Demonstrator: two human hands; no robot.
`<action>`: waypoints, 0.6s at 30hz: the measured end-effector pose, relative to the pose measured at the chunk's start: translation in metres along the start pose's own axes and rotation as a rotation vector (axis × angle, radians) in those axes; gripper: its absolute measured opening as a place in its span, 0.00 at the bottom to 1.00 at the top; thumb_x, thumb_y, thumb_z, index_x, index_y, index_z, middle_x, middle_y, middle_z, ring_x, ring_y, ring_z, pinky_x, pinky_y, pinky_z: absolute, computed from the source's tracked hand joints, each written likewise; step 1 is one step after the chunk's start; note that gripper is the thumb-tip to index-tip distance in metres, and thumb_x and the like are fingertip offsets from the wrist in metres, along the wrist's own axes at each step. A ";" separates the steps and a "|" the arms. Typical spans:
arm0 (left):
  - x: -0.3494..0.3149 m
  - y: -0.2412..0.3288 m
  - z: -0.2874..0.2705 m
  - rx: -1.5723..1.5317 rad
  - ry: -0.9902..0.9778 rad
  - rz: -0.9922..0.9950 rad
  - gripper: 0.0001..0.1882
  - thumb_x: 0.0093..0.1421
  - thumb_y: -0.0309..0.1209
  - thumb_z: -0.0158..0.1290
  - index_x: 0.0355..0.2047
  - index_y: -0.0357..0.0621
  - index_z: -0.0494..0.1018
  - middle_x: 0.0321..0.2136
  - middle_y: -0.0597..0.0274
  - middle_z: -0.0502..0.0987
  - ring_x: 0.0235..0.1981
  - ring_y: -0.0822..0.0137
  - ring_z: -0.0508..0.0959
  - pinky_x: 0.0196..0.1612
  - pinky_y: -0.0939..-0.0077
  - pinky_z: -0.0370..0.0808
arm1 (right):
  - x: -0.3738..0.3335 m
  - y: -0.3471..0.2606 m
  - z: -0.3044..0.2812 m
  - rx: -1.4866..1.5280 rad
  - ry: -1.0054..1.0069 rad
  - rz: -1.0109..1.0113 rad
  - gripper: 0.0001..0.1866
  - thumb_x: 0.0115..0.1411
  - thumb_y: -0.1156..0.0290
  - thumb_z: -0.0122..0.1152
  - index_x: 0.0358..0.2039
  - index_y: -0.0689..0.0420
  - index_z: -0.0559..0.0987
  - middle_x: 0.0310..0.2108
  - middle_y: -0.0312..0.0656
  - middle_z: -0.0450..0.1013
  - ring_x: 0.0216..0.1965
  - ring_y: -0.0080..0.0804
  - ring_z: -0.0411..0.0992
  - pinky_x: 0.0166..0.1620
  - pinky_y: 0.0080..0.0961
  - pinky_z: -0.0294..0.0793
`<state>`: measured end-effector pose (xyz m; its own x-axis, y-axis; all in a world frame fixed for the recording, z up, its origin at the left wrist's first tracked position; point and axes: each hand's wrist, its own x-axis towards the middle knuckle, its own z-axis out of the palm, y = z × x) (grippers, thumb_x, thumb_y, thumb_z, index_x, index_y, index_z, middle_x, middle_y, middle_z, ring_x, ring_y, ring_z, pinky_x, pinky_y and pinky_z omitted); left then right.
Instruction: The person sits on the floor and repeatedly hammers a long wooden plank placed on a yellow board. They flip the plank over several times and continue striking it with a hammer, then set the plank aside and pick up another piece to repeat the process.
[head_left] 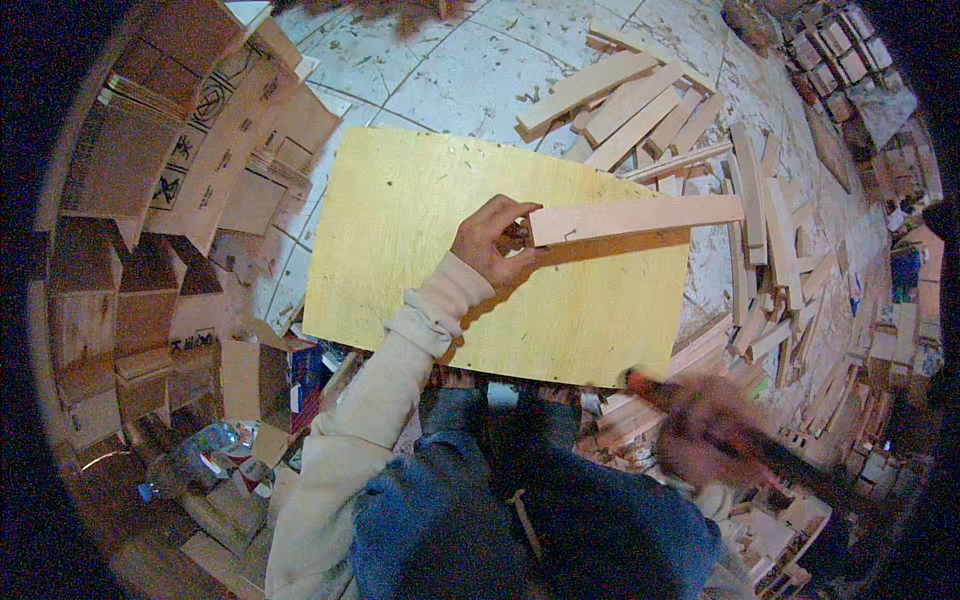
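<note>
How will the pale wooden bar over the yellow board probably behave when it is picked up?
The wooden bar will probably stay stiff, since it looks straight and fairly thick. It seems unlikely to roll, as its visible faces look flat. Lifted only by the left hand, its far end may dip, because most length extends away.

Hands: two, the left hand (490, 240) at 12 o'clock and the right hand (705, 428), blurred, at 4 o'clock.
Yellow board (450, 325): one, mid-view.
Gripped wooden strip (640, 222): one, at 2 o'clock.
Nail (571, 236): one showing, in that strip.
Dark tool (790, 460): one, blurred, at 4 o'clock.
Loose wooden strips (588, 93): more than ten, 1 to 4 o'clock, overlapping.
Cardboard boxes (235, 150): several, 8 to 10 o'clock, exact count unclear.
</note>
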<state>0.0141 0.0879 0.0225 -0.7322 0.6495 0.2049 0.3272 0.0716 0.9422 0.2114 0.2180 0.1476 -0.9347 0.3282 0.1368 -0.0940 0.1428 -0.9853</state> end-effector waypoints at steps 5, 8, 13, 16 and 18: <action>0.000 -0.002 -0.004 0.086 0.007 0.098 0.27 0.44 0.27 0.64 0.47 0.41 0.73 0.35 0.55 0.74 0.31 0.66 0.79 0.33 0.76 0.78 | -0.005 -0.003 -0.002 -0.419 0.252 0.647 0.22 0.68 0.51 0.40 0.23 0.52 0.66 0.16 0.31 0.57 0.13 0.20 0.54 0.16 0.21 0.55; -0.001 -0.007 -0.003 0.028 0.012 0.091 0.27 0.43 0.27 0.63 0.46 0.40 0.73 0.35 0.55 0.75 0.32 0.64 0.78 0.33 0.77 0.77 | -0.011 -0.016 -0.020 0.456 0.328 0.151 0.21 0.67 0.52 0.43 0.22 0.52 0.67 0.14 0.32 0.56 0.13 0.23 0.56 0.17 0.23 0.60; -0.003 -0.010 0.000 -0.033 0.007 0.026 0.25 0.44 0.29 0.63 0.46 0.41 0.73 0.35 0.56 0.74 0.32 0.63 0.78 0.36 0.74 0.77 | -0.015 0.025 0.007 -0.631 0.006 0.301 0.20 0.67 0.58 0.45 0.21 0.55 0.69 0.11 0.34 0.60 0.13 0.36 0.59 0.21 0.36 0.60; 0.000 -0.008 -0.001 0.135 0.023 0.111 0.26 0.46 0.29 0.63 0.48 0.43 0.73 0.34 0.58 0.75 0.31 0.65 0.79 0.36 0.76 0.77 | -0.019 0.039 -0.002 -0.483 0.141 0.511 0.18 0.68 0.60 0.41 0.23 0.56 0.67 0.13 0.33 0.61 0.13 0.28 0.60 0.18 0.27 0.55; -0.001 -0.005 -0.001 0.079 -0.008 0.090 0.26 0.46 0.26 0.63 0.48 0.42 0.74 0.35 0.58 0.75 0.31 0.66 0.79 0.35 0.77 0.77 | -0.021 0.038 -0.013 -0.180 0.140 0.060 0.22 0.66 0.52 0.44 0.20 0.52 0.64 0.12 0.32 0.59 0.12 0.23 0.56 0.16 0.26 0.54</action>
<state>0.0128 0.0858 0.0176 -0.6932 0.6618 0.2856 0.4378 0.0717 0.8962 0.2317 0.2283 0.1086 -0.8789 0.4657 0.1034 0.0348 0.2789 -0.9597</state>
